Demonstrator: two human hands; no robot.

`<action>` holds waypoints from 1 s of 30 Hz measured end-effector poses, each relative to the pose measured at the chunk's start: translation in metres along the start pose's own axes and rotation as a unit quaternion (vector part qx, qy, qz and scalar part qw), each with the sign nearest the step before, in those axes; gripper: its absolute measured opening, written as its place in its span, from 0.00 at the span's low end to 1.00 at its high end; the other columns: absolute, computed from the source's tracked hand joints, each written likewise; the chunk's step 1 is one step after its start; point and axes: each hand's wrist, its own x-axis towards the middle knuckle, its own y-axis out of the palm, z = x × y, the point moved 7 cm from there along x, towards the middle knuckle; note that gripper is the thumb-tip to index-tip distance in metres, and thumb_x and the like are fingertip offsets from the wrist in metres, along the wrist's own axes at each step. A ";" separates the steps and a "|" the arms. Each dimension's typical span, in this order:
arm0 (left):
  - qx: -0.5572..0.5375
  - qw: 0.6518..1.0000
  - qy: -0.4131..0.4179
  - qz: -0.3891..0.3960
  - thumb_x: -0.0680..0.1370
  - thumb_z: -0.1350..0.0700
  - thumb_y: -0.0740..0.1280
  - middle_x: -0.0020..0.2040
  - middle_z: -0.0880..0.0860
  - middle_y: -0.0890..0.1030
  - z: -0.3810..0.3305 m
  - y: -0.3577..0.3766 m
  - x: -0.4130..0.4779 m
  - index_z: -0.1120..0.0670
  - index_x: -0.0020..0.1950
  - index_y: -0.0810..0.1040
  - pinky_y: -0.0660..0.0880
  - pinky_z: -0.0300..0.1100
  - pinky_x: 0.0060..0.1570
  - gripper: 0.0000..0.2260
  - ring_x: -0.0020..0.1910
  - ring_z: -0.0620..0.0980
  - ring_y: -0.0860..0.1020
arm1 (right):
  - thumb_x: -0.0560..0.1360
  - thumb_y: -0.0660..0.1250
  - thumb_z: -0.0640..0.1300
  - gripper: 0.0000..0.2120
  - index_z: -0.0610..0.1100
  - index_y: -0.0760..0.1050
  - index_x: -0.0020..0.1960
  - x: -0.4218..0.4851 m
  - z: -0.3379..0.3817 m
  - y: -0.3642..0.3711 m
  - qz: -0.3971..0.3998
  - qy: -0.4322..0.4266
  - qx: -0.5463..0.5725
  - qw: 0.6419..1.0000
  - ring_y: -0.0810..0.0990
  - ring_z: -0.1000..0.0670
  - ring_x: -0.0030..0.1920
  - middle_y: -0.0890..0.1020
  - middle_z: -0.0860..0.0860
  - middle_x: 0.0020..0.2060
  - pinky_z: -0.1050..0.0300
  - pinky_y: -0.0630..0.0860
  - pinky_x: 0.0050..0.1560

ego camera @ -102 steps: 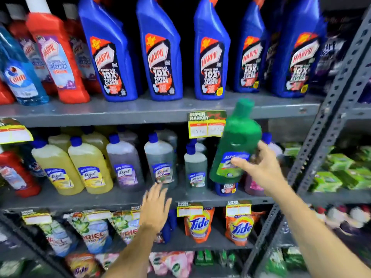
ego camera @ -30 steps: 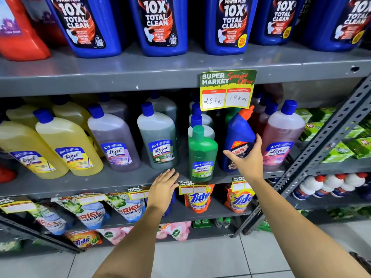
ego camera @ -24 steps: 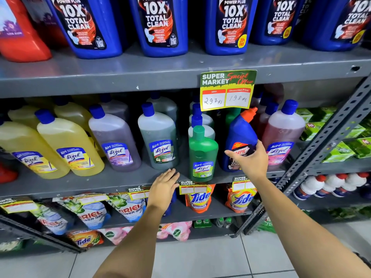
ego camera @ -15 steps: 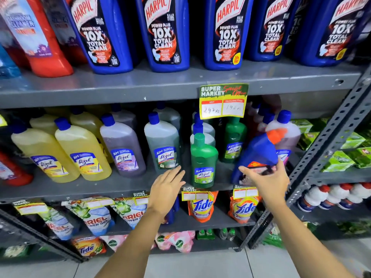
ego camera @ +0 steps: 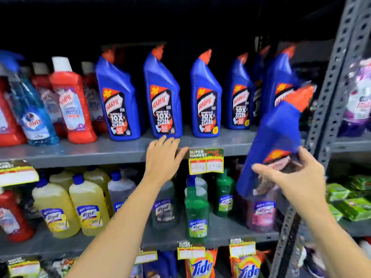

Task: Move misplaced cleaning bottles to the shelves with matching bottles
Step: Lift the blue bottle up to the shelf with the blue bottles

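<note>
Before the Harpic shelf, her right hand gripped a tilted blue Harpic bottle; left hand rested open-fingered on the ledge.

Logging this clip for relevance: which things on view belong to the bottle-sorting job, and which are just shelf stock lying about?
Part of the job:
- blue bottle, held tilted by the right hand
- matching blue bottles on the upper shelf
- left hand, resting on that shelf's edge

Just there:
- yellow bottles
- green bottle
- red bottles
- detergent pouches
- price tag
</note>
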 end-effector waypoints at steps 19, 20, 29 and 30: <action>-0.004 0.999 -0.030 -0.039 0.77 0.41 0.61 0.57 0.53 0.83 0.007 0.009 -0.001 0.52 0.58 0.81 0.72 0.51 0.56 0.19 0.58 0.52 0.80 | 0.51 0.74 0.74 0.51 0.42 0.74 0.63 0.149 0.020 0.074 0.015 0.066 -0.154 0.986 0.79 0.43 0.59 0.82 0.47 0.57 0.44 0.78 0.54; -0.002 0.999 -0.027 -0.041 0.77 0.41 0.60 0.57 0.52 0.83 0.008 0.009 -0.001 0.51 0.57 0.81 0.73 0.50 0.56 0.20 0.57 0.51 0.80 | 0.52 0.74 0.74 0.48 0.43 0.74 0.61 0.147 0.020 0.075 0.014 0.058 -0.153 0.986 0.80 0.43 0.58 0.82 0.48 0.55 0.45 0.78 0.53; -0.005 0.998 -0.023 -0.060 0.76 0.40 0.56 0.55 0.52 0.84 0.007 0.008 -0.002 0.52 0.56 0.82 0.74 0.50 0.54 0.22 0.55 0.51 0.81 | 0.61 0.81 0.59 0.64 0.47 0.41 0.80 0.109 -0.018 0.099 0.029 0.018 -0.258 0.966 0.78 0.38 0.60 0.63 0.41 0.73 0.47 0.72 0.46; -0.004 0.998 -0.024 -0.060 0.76 0.40 0.56 0.54 0.52 0.84 0.007 0.008 -0.002 0.52 0.55 0.82 0.74 0.50 0.54 0.22 0.54 0.51 0.81 | 0.62 0.81 0.58 0.64 0.46 0.40 0.80 0.112 -0.020 0.101 0.030 0.016 -0.255 0.966 0.79 0.38 0.58 0.63 0.41 0.72 0.48 0.71 0.45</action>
